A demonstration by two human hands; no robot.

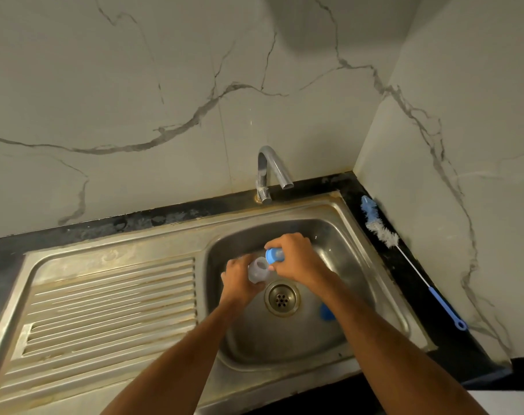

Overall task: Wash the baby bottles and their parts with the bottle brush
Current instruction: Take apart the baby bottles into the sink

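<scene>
Steel sink (pixel 371 253), centre frame, both hands over the basin just above the drain (pixel 282 298). Left hand (pixel 239 278) is curled round a clear cap (pixel 258 270); right hand (pixel 296 257) is wrapped round the bottle (pixel 275 254), only its blue collar end showing past the fingers. Cap and collar sit just beside each other, looks like they're being pulled apart or pushed together, can't tell which.

Brush (pixel 380 227) lies untouched on the dark counter (pixel 452 348), right of frame, well apart from both hands. Tap (pixel 274 172) at centre top, no water visible. Blue part (pixel 326 311) lies in the basin lower right of the drain.

Risks as I see them:
- Wet, smooth plastic: either piece could slip and drop into the basin.
- Small parts near the drain: could lodge on the grate.
- Both hands are full, so fetching the brush means putting something down; a loose cap may roll.
- Brush sits on a grubby counter edge; bristles may carry dirt into the bottle.
</scene>
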